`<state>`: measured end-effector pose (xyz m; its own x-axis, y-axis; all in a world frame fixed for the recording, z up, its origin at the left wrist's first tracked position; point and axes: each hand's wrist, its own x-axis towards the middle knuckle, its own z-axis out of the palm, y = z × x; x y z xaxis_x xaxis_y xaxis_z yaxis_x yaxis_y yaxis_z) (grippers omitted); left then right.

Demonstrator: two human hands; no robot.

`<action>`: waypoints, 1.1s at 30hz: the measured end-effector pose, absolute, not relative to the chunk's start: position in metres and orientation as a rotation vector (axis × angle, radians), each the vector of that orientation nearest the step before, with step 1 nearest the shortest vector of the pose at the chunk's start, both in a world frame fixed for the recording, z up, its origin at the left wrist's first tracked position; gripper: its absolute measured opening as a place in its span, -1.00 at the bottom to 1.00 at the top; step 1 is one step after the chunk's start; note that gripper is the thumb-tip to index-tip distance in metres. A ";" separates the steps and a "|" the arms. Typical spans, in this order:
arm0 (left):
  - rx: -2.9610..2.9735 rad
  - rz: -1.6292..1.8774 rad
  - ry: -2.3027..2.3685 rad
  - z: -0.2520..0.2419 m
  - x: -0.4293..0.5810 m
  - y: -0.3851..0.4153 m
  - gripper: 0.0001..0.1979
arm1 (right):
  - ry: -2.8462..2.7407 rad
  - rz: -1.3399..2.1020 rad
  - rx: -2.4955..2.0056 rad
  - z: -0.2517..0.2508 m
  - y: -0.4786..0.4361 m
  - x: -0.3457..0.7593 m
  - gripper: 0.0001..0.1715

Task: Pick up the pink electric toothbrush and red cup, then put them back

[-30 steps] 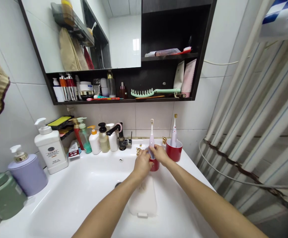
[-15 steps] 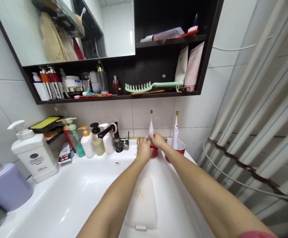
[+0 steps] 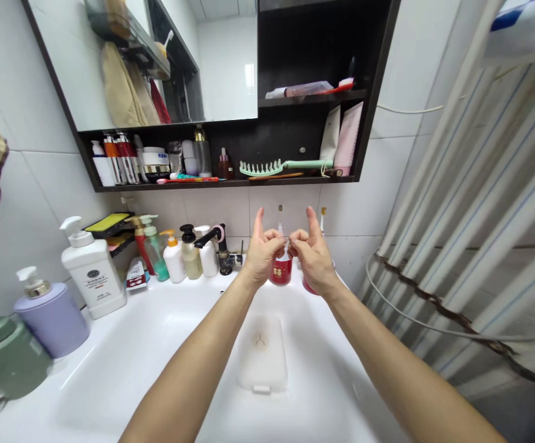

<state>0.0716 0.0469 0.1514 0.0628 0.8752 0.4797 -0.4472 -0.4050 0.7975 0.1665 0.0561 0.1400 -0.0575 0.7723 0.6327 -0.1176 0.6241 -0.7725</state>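
My left hand (image 3: 266, 249) is raised before the sink's back ledge, fingers curled in and one digit pointing up. Mirroring it, my right hand (image 3: 312, 249) has one digit up and the rest curled. Their curled fingertips nearly meet; I see nothing held in either. Just behind them stands a red cup (image 3: 281, 272) with gold characters. In it is a pale electric toothbrush (image 3: 280, 231), partly hidden by the fingers. A second red cup (image 3: 310, 287) is mostly behind my right hand, with another toothbrush (image 3: 323, 215) showing above.
A white lidded case (image 3: 262, 357) lies in the white sink (image 3: 166, 369). Left of the black faucet (image 3: 221, 249) stand several pump bottles (image 3: 191, 255). Above is a dark cabinet shelf (image 3: 230, 183) with a green hairbrush (image 3: 262, 167). White pipes (image 3: 475, 203) run along the right.
Both hands have let go of the cup and toothbrush and come back towards me, each raising one digit. The cup's front now shows. The view has shifted slightly.
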 end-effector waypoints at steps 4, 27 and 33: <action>1.241 1.511 0.294 0.164 0.078 0.012 -0.20 | -1.313 1.022 -0.332 0.149 0.020 0.162 -0.26; 0.874 1.117 1.087 0.080 0.078 0.032 -0.45 | -1.406 0.267 -1.627 0.082 0.095 0.232 -0.73; 0.956 1.162 1.131 0.064 0.068 0.029 -0.66 | -1.626 0.202 -1.710 0.065 0.079 0.245 -0.83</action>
